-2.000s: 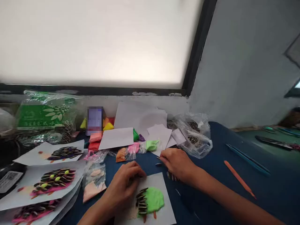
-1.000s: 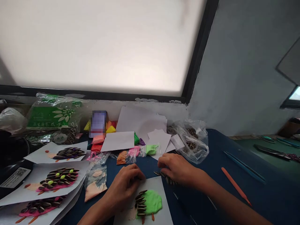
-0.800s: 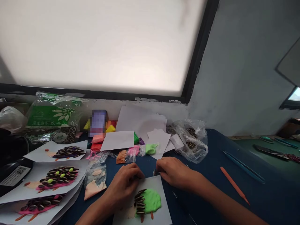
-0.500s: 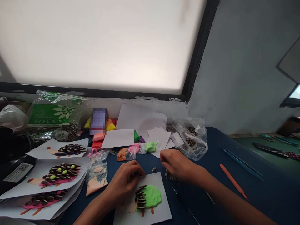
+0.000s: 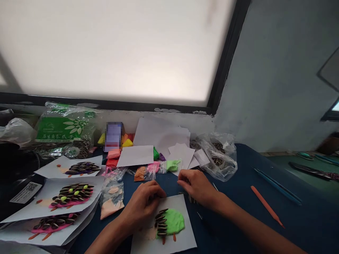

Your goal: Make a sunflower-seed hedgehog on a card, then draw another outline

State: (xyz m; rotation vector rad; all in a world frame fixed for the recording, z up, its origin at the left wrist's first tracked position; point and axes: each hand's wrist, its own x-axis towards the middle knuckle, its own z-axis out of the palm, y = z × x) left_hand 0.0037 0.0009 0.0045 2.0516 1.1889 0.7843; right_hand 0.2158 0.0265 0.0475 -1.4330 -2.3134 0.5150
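My left hand (image 5: 145, 201) rests at the upper left edge of a white paper card (image 5: 189, 238), its fingers curled in. Whatever they may hold is hidden. On the card is a hedgehog shape of light green clay (image 5: 175, 221), with a pale peach clay face and small brown legs. Several striped sunflower seeds (image 5: 161, 221) stick in the green clay's left side. Beyond the card's upper right corner, my right hand (image 5: 197, 185) is closed low over the table, fingertips bent down. Several loose sunflower seeds (image 5: 192, 200) lie under it, partly covered.
Finished seed-hedgehog cards (image 5: 71, 194) lie stacked at left. Behind are clay packets (image 5: 112, 203), white papers (image 5: 135, 156), a phone (image 5: 113, 137) and seed bags (image 5: 63, 128) (image 5: 221, 160). An orange tool (image 5: 267, 206) and blue tweezers (image 5: 278, 186) lie at right.
My right hand has shifted slightly left and down. The single seed that lay apart between my hands no longer shows there. My left hand stays by the card.
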